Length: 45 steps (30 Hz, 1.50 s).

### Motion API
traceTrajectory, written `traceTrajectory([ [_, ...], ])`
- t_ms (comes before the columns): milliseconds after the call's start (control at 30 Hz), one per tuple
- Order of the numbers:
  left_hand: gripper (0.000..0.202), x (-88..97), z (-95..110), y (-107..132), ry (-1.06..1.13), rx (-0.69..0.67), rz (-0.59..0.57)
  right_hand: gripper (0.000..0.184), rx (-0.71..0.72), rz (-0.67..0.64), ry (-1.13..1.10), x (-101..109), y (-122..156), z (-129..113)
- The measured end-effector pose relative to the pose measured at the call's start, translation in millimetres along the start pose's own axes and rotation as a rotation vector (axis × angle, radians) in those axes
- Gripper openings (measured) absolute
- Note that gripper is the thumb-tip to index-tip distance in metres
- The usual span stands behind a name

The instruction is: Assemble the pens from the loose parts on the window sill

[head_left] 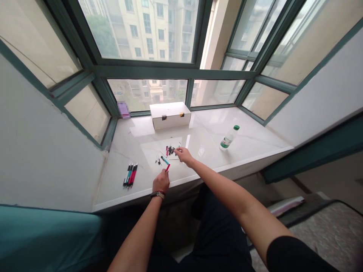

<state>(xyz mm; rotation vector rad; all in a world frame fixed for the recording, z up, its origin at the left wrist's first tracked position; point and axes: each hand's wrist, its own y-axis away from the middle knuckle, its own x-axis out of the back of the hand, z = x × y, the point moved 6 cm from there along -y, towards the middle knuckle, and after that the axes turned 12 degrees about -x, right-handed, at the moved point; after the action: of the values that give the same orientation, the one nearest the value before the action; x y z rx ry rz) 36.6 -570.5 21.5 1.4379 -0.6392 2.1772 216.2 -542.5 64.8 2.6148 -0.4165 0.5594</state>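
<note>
My left hand (161, 181), with a band at the wrist, is closed on a red pen barrel (168, 167) near the sill's front edge. Farther right, my right hand (183, 154) reaches over a pile of small black pen parts (171, 150), its thumb and fingers pinched together. Whatever sits in that pinch is too small to make out. Just beyond the red barrel lies a teal pen barrel (165, 160), with thin refills and little springs or tips scattered around it. Several whole pens (131, 175) in black, teal and red lie side by side at the left.
A white box (171, 116) with dark and yellow tabs stands at the back against the window. A water bottle (229, 137) with a green cap is on the right of the white sill (255, 141). A blurred purple item (123, 109) leans in the left corner.
</note>
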Motion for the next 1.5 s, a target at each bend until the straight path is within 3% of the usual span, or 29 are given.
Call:
traceTrajectory([
  [133, 0.036, -1.0, -2, 0, 0.006, 0.021, 0.01, 0.019, -0.152, 0.084, 0.19, -1, 1, 47],
  [200, 0.036, -1.6, -4, 0, 0.011, 0.038, 0.012, 0.014, -0.123, 0.065, 0.304, -11, 6, 59],
  [267, 0.037, -2.6, -5, 0, 0.011, 0.057, 0.007, 0.021, -0.063, 0.052, 0.376, -24, 11, 63],
  [367, 0.038, -3.8, -6, 0, 0.016, 0.072, 0.0, 0.032, -0.002, 0.05, 0.483, -42, 16, 59],
  [467, 0.038, -3.5, -6, -1, 0.023, 0.078, 0.006, 0.03, -0.009, 0.07, 0.535, -51, 18, 56],
  [667, 0.038, -3.6, -6, -1, 0.022, 0.071, 0.009, 0.013, 0.028, 0.071, 0.541, -52, 19, 52],
  [867, 0.037, -4.6, -7, -1, 0.012, 0.072, 0.01, 0.021, 0.055, 0.073, 0.54, -52, 20, 50],
  [1067, 0.036, -4.6, -7, -1, 0.013, 0.066, 0.013, 0.012, 0.106, -0.007, 0.606, -57, 18, 47],
  [1200, 0.036, -5.2, -6, -1, -0.011, 0.052, 0.037, 0.013, 0.113, -0.032, 0.592, -48, 17, 39],
  [1333, 0.035, -7.7, -6, -1, -0.039, 0.028, 0.042, 0.015, 0.239, -0.031, 0.547, -24, 18, 10],
  [1500, 0.035, -8.8, -6, -1, -0.05, 0.015, 0.042, 0.017, 0.364, -0.156, 0.758, -10, 21, -23],
])
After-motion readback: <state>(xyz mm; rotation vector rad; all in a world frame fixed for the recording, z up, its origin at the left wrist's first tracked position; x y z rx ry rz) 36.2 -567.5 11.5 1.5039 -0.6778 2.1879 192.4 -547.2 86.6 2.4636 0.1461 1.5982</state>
